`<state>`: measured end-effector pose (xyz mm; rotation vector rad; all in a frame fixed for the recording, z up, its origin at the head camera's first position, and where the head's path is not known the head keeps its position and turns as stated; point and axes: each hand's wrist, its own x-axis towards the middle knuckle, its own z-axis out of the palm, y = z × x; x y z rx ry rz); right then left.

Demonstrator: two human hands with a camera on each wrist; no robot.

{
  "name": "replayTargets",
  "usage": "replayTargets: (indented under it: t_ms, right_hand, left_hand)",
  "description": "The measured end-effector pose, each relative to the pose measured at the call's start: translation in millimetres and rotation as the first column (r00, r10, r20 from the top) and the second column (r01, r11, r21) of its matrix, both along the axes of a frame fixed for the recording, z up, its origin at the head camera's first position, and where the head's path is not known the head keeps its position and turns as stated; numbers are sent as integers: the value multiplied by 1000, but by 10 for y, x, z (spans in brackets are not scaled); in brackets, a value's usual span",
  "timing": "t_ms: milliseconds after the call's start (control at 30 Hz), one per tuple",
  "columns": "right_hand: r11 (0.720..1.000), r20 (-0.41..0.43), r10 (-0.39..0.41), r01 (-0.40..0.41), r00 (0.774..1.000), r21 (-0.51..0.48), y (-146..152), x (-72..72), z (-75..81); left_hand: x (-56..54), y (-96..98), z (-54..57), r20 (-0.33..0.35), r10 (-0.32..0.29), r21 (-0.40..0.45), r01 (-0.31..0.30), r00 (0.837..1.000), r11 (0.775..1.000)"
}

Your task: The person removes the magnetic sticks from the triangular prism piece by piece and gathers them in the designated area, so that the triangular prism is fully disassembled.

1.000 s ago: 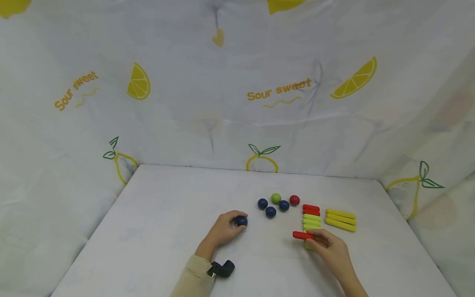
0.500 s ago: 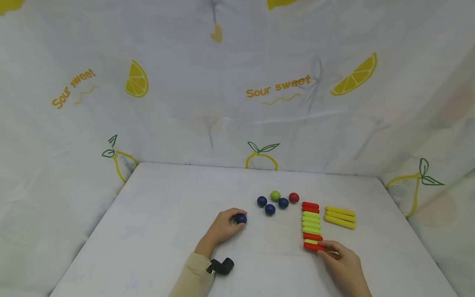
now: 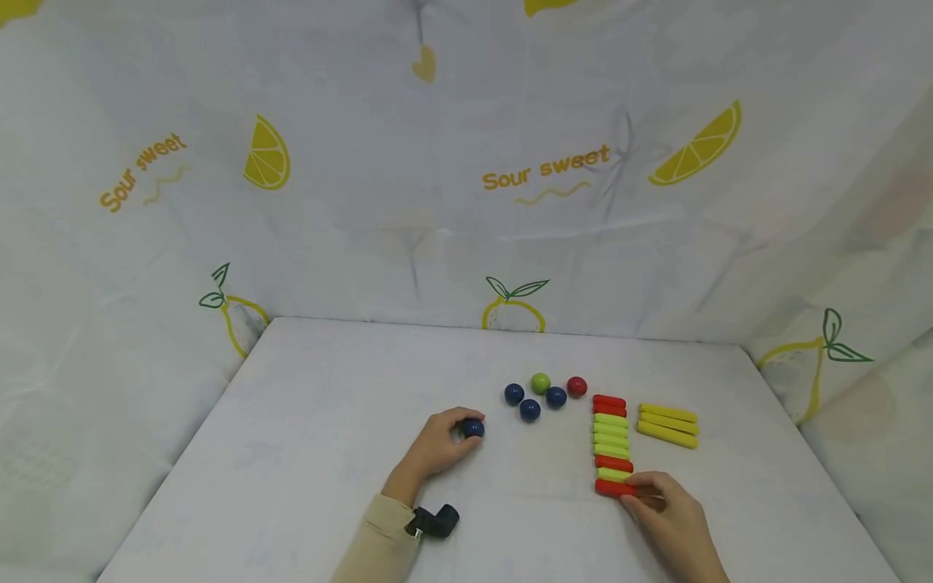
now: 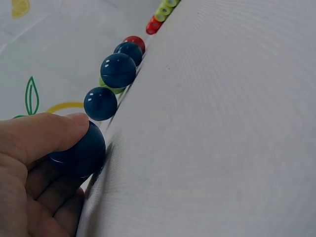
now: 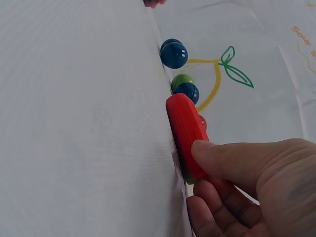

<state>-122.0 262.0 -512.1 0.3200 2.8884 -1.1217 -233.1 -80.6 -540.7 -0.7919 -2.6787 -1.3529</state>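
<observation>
My left hand (image 3: 437, 447) rests on the white table and grips a dark blue ball (image 3: 474, 427) between thumb and fingers; the left wrist view shows the thumb over this ball (image 4: 83, 155). With thumb and fingers, my right hand (image 3: 674, 518) pinches the right end of a short red stick (image 3: 611, 488). That red stick (image 5: 185, 131) lies at the near end of a row of red and light green sticks (image 3: 611, 437), beside a light green one (image 3: 611, 474). In the right wrist view it hides most of the row.
Beyond the hands sit several loose balls: dark blue ones (image 3: 530, 410), a green one (image 3: 540, 383) and a red one (image 3: 577, 386). Three longer yellow sticks (image 3: 667, 426) lie right of the row. A lemon-print cloth (image 3: 364, 243) hangs behind the table (image 3: 328, 364).
My right hand has brought the red stick from over the row toward me and down to its near end. The left hand keeps its grip on the blue ball, in place.
</observation>
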Motion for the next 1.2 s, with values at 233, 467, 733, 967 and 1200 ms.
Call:
replayTargets:
  t_ms: [233, 467, 733, 967, 1200]
  right_hand:
    - [999, 32, -40, 41, 999, -9, 17, 2, 0]
    - [994, 85, -75, 81, 994, -67, 28, 19, 47]
    - [991, 99, -12, 25, 995, -134, -18, -13, 145]
    - [994, 61, 13, -6, 998, -113, -84, -8, 263]
    - [988, -3, 36, -36, 999, -152, -140, -1, 266]
  left_hand:
    - [9, 15, -12, -6, 3, -13, -3, 1000, 1000]
    - [18, 38, -9, 15, -2, -1, 2, 1000, 1000]
    - [-22, 57, -9, 2, 43, 26, -44, 999, 999]
    - [-196, 158, 36, 63, 102, 66, -106, 993, 992]
    - [-518, 329, 88, 112, 150, 115, -163, 982, 980]
